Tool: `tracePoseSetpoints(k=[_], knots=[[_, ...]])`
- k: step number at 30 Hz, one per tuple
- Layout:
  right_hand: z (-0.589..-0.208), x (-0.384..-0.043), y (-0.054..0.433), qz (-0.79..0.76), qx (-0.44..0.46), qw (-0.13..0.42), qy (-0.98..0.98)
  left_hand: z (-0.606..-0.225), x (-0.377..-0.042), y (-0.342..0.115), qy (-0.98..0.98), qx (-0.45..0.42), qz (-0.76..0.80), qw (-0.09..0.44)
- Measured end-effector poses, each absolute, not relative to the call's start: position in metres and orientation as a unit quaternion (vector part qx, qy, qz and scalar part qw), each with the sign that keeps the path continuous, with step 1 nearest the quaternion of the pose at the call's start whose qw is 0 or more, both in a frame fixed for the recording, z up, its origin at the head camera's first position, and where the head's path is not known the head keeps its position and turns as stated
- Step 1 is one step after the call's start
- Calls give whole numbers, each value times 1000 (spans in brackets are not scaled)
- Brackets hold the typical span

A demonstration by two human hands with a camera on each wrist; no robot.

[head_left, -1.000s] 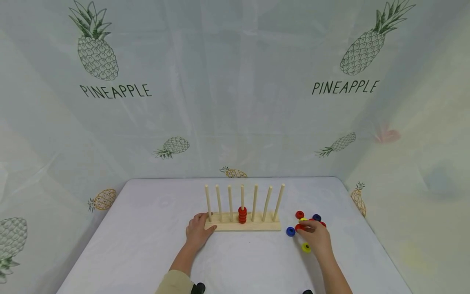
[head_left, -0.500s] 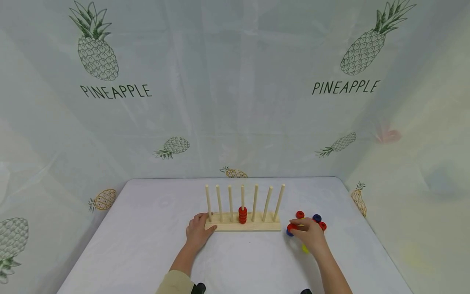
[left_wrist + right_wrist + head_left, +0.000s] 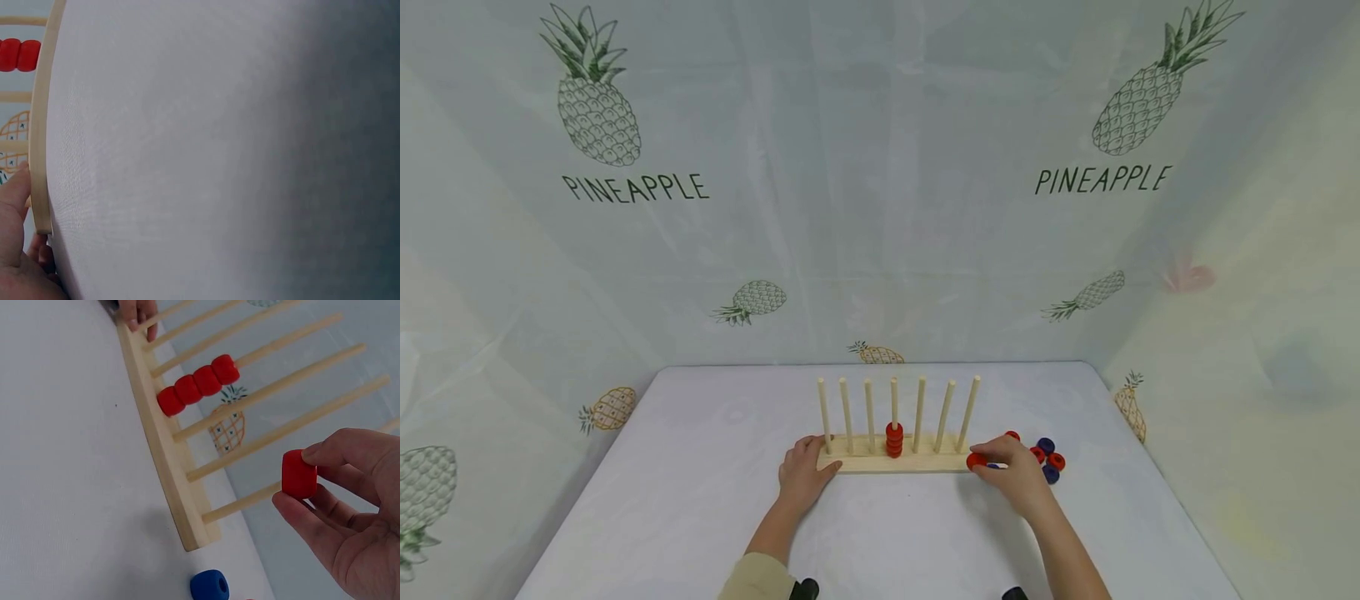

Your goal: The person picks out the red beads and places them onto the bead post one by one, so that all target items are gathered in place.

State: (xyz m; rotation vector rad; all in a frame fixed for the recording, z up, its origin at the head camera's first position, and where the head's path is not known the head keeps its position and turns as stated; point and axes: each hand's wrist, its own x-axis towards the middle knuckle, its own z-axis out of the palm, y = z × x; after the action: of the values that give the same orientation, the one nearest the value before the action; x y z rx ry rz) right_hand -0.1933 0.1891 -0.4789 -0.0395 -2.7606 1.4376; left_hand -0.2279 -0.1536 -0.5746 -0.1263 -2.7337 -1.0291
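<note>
A wooden peg rack [image 3: 902, 467] with a row of upright pegs stands on the table. Several red beads [image 3: 894, 440] are stacked on its middle peg, also clear in the right wrist view. At the rack's left end, my left hand [image 3: 803, 473] holds the base, its thumb on the near side. My right hand [image 3: 1021, 479] pinches a single red bead [image 3: 299, 475] between thumb and fingertips. That bead is off the table, by the rack's right end near the rightmost peg. A blue bead [image 3: 207, 586] lies beyond that end, mostly covered by my right hand in the head view.
Loose beads lie right of the rack, including a red one [image 3: 1057, 462], a blue one [image 3: 1050, 474] and a dark blue one [image 3: 1046, 446]. Behind the white table [image 3: 715, 467] hangs a pineapple-print curtain [image 3: 820, 208].
My right hand has moved left from the loose beads to the rack's right end, carrying a red bead. It now covers the yellow beads seen earlier. The left hand stays on the rack.
</note>
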Motion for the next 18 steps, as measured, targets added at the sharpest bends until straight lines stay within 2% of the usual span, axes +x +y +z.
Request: tracePoseSetpoints(k=[3,10,18], knots=[[-475,-194,183,464,-5,16,-886,-576,-229,-154,-930,-42,-351,105],[-469,-196,172,471,19,9,-882,-577,-234,-155,-937,-19,-344,57],[-456,-194,164,484,56,-5,-873,-575,-232,-154,-938,-21,-342,57]])
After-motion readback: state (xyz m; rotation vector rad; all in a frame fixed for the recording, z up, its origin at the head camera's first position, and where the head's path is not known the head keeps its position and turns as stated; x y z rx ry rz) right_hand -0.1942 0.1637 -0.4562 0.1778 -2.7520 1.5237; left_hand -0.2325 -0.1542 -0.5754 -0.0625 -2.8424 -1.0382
